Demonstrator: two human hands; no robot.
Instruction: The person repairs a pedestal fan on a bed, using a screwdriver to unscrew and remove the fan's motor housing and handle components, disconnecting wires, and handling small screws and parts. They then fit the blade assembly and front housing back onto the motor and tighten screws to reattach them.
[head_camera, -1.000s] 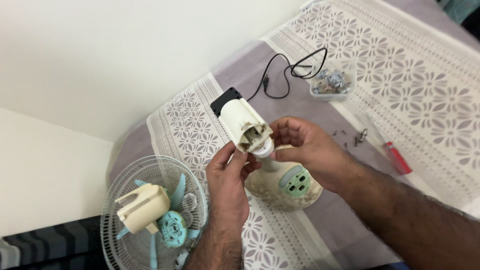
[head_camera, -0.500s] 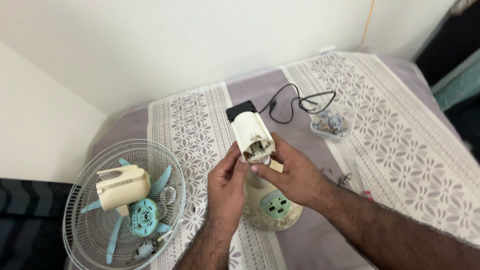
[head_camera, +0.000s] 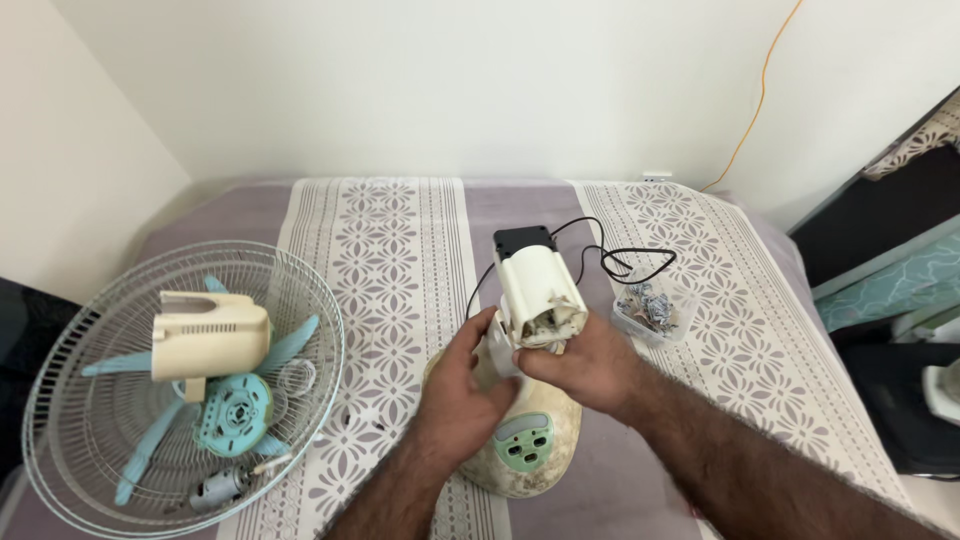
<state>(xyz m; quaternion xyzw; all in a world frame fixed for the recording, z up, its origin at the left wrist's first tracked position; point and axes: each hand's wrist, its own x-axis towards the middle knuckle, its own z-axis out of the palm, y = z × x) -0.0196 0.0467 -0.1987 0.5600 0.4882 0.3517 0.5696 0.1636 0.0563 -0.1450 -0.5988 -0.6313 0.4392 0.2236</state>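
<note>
Head camera looks down at a bed with a purple and white lace cover (head_camera: 390, 240). Both hands meet in the middle, just above a round cream fan base (head_camera: 520, 440) with green buttons. The right hand (head_camera: 585, 365) is closed around the bottom end of a cream motor housing (head_camera: 535, 285). The left hand (head_camera: 470, 385) is curled on the white neck piece (head_camera: 497, 355) just under it, touching the right hand. The housing's long side runs up and away from the person, tilted a little to the left. Its black back cap (head_camera: 524, 240) points to the far wall, and its open end points down into the hands. A black cord (head_camera: 625, 260) runs off from it to the right, near a small clear tub of screws (head_camera: 650, 308). Well off to the left lies a wire fan grille (head_camera: 60, 420) holding blue blades (head_camera: 150, 450) and a cream cover (head_camera: 210, 335).
</note>
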